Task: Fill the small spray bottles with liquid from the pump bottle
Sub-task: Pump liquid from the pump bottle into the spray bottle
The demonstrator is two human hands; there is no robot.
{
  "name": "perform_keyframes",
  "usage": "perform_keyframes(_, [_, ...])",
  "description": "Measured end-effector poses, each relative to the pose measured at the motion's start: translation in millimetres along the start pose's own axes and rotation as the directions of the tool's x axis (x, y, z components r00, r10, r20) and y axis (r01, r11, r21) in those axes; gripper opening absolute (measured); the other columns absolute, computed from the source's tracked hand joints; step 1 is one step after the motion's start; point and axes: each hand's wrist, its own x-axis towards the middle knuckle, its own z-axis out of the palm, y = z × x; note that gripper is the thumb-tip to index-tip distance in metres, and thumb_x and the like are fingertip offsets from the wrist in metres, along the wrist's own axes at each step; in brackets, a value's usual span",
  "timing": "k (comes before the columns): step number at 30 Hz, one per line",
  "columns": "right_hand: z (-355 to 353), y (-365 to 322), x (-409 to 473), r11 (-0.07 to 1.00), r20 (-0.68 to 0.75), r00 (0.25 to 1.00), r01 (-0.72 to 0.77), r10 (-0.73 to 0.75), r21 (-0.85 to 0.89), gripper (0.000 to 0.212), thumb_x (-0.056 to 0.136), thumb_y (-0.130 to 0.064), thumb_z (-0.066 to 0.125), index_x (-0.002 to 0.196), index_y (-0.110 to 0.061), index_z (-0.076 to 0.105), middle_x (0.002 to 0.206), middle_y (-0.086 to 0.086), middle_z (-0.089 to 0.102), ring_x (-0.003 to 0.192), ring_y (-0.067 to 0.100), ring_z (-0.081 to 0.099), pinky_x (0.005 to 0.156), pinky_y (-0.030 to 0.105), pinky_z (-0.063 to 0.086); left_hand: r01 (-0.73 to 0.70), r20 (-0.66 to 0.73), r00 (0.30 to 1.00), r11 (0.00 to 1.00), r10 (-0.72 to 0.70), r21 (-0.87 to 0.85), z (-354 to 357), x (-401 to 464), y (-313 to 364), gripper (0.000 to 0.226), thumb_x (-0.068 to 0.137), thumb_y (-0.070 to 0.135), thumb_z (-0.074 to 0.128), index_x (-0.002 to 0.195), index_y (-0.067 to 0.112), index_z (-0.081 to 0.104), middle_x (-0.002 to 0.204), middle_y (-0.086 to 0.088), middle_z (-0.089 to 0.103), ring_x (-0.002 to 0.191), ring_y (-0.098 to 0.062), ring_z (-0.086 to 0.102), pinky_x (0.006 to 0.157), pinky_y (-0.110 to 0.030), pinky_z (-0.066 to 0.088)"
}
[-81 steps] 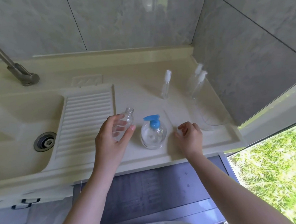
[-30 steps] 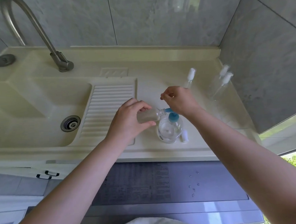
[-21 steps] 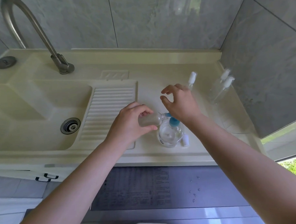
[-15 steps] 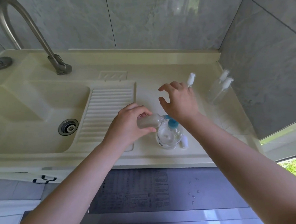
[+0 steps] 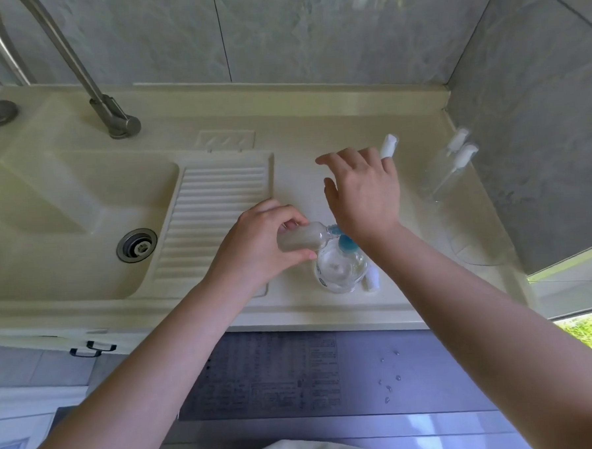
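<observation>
At frame centre, the left hand (image 5: 255, 250) grips a clear, uncapped spray bottle (image 5: 300, 239) tilted against the blue-headed pump bottle (image 5: 339, 268); the right hand (image 5: 363, 193) spreads open above.

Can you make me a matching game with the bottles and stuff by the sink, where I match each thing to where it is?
Things:
1. small clear uncapped spray bottle
2. clear round pump bottle with blue pump head
3. loose white spray cap
4. grey metal tap

Places:
A. lying on the counter right beside the pump bottle
B. tilted sideways in the left hand
C. behind the sink basin, on the left
D. standing on the counter under the right hand

Pairs: 1-B, 2-D, 3-A, 4-C
</observation>
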Motion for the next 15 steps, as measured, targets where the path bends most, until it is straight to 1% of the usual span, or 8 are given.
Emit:
perform_keyframes(4, [-4.0,3.5,4.7,0.995,-0.081,0.995,0.05,-0.057,-0.082,0.037,0.078,-0.018,0.067,0.114,-0.027,0.068,0.1,-0.003,0.071,0.085,0.029,0.062,0.068,0.038,0.041,0.002,0.006,1.0,1.0,-0.002,0.002,0.9,0.7,-0.2,0.045,0.059,0.04,0.091,0.098,0.028,0.072,0.092,0.014,0.059,0.084,-0.005,0.058,0.081,-0.031,0.052])
perform_keyframes(6, [-4.8,2.7,4.6,0.994,-0.078,0.996,0.036,-0.044,-0.101,0.039,0.078,-0.018,0.067,0.116,-0.027,0.067,0.1,-0.004,0.07,0.085,0.029,0.061,0.068,0.038,0.041,0.003,0.007,1.0,1.0,-0.003,0.002,0.9,0.6,-0.1,0.045,0.058,0.04,0.091,0.098,0.029,0.072,0.093,0.014,0.059,0.084,-0.006,0.058,0.081,-0.031,0.052])
perform_keyframes(10, [0.9,2.2,-7.0,0.996,-0.066,0.997,-0.037,0.032,-0.087,0.044,0.077,-0.011,0.065,0.117,-0.029,0.066,0.101,-0.006,0.069,0.087,0.028,0.06,0.071,0.037,0.037,0.013,0.015,1.0,1.0,-0.013,0.009,2.3,1.0,-0.7,0.045,0.058,0.038,0.092,0.098,0.028,0.073,0.092,0.015,0.058,0.083,-0.006,0.058,0.08,-0.03,0.052])
perform_keyframes(13, [-2.3,4.9,-5.3,0.995,-0.113,0.993,-0.03,0.019,-0.1,0.048,0.078,-0.013,0.065,0.123,-0.029,0.063,0.103,-0.006,0.068,0.087,0.027,0.059,0.071,0.037,0.035,0.017,0.021,1.0,1.0,-0.018,0.018,1.9,0.3,-1.5,0.045,0.059,0.037,0.092,0.099,0.028,0.073,0.092,0.014,0.058,0.084,-0.006,0.058,0.08,-0.026,0.05])
perform_keyframes(15, [-6.8,4.5,0.0,0.992,-0.167,0.986,-0.01,-0.011,-0.128,0.048,0.078,-0.012,0.065,0.123,-0.029,0.063,0.102,-0.007,0.068,0.085,0.026,0.059,0.069,0.036,0.034,0.012,0.016,1.0,1.0,-0.012,0.015,1.4,1.3,-1.5,0.045,0.058,0.037,0.092,0.098,0.029,0.073,0.093,0.013,0.059,0.084,-0.005,0.058,0.079,-0.02,0.048])
